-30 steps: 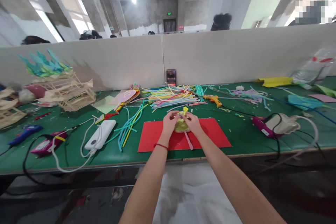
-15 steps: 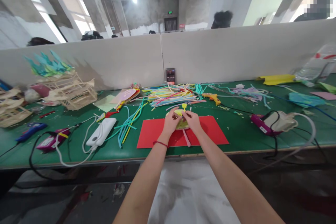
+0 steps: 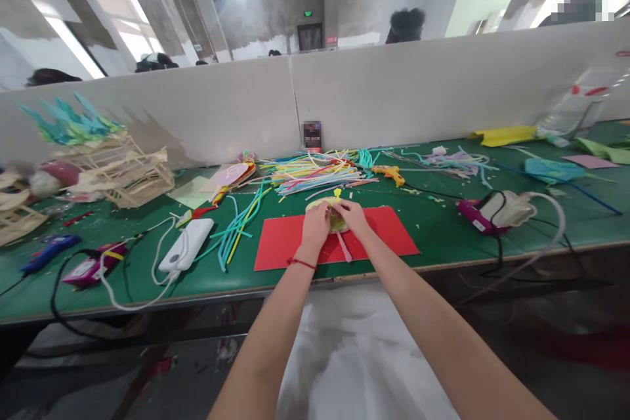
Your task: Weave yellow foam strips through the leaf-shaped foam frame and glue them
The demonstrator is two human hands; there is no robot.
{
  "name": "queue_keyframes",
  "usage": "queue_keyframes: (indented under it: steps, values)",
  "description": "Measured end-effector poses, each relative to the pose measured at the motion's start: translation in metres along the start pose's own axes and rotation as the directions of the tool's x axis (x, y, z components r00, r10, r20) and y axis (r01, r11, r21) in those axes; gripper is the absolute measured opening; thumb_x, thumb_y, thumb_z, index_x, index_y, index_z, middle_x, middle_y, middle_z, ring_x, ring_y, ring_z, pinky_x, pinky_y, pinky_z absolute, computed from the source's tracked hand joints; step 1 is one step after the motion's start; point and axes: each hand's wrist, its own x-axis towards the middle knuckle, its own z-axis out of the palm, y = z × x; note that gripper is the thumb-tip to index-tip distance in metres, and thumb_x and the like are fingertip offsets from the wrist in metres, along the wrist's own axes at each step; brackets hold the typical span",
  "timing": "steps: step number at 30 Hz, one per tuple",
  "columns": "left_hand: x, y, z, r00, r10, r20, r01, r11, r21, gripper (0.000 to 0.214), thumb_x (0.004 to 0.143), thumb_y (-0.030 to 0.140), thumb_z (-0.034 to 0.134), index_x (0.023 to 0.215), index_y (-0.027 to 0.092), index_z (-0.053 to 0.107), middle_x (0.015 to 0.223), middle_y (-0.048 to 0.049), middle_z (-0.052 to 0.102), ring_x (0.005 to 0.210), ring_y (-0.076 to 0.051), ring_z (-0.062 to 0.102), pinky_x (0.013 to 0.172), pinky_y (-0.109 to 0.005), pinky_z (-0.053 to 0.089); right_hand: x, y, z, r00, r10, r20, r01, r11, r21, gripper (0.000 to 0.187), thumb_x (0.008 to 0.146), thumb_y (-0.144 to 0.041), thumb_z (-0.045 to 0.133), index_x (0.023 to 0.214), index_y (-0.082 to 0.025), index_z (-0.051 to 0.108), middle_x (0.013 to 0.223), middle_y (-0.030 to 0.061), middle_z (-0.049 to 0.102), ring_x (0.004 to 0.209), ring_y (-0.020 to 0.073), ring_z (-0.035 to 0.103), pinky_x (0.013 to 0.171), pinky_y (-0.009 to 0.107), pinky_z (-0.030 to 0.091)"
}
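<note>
A round, pale yellow fan-shaped piece with a pink handle is over the red board on the table. My left hand grips its left side, fingers closed. From the right, my right hand has thumb and fingertips pinched together at the upper middle of the piece, almost meeting the left fingertips. Whatever small part may lie between the right fingertips is hidden. A small yellow shape sticks up just beyond the fingers.
Behind the board lies a heap of coloured foam-like strips, with a yellow glue gun to its right. Left are loose teal strips, a white power bank and a wooden model. A magenta device with cables sits right.
The camera view has turned slightly, so the scene sits a little left and higher. Both hands stay at the yellow piece, with fingertips a bit closer together.
</note>
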Motion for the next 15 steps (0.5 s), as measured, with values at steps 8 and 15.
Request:
queue_keyframes:
  steps: [8, 15]
  values:
    - [-0.0029, 0.0024, -0.0004, 0.995, 0.093, 0.028, -0.095, 0.995, 0.042, 0.021, 0.085, 0.019, 0.038, 0.092, 0.018, 0.058, 0.088, -0.0095, 0.063, 0.087, -0.022, 0.054, 0.083, -0.035, 0.034, 0.0016, 0.0011, -0.0032, 0.999, 0.052, -0.011, -0.051, 0.994, 0.093, 0.034, 0.066, -0.049, 0.053, 0.05, -0.02, 0.051, 0.047, -0.002, 0.049, 0.05, 0.0133, 0.044, 0.052, 0.026, 0.035]
    - [-0.0027, 0.0034, 0.0007, 0.997, 0.051, 0.06, -0.061, 0.98, 0.188, 0.023, 0.087, 0.023, 0.035, 0.085, 0.015, 0.057, 0.081, -0.0119, 0.062, 0.08, -0.023, 0.055, 0.077, -0.034, 0.036, -0.0022, -0.0065, -0.0044, 1.0, 0.011, -0.016, -0.009, 0.994, 0.106, 0.033, 0.07, -0.047, 0.053, 0.052, -0.019, 0.049, 0.05, -0.002, 0.048, 0.05, 0.013, 0.046, 0.052, 0.025, 0.036]
